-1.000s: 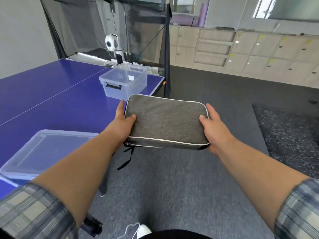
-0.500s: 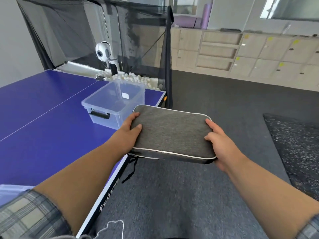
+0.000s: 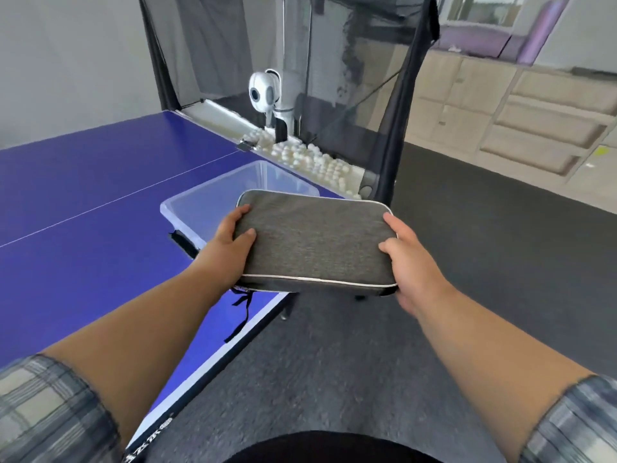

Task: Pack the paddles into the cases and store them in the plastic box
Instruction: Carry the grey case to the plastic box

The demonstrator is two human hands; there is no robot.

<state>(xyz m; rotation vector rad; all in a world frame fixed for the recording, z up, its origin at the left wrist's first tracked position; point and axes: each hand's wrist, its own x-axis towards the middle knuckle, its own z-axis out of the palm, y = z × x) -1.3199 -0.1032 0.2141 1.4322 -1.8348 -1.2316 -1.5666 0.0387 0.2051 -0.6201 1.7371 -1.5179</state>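
A grey fabric paddle case (image 3: 314,238) with light piping is held flat between both hands, closed, a black strap dangling under its left corner. My left hand (image 3: 230,243) grips its left end and my right hand (image 3: 409,259) grips its right end. The case hovers at the near right corner of the clear plastic box (image 3: 200,208), which stands open on the blue table (image 3: 83,228) and is partly hidden behind the case. No paddle is visible.
A white ball-feeding machine (image 3: 267,95) stands at the table's far end inside a black catch net (image 3: 334,78), with several white balls (image 3: 314,162) in its tray. Dark carpet lies to the right, with wooden cabinets (image 3: 517,121) along the far wall.
I have moved closer to the plastic box with the case held in both hands. The box now sits right behind the case, and the flat lid at the lower left has left the view.
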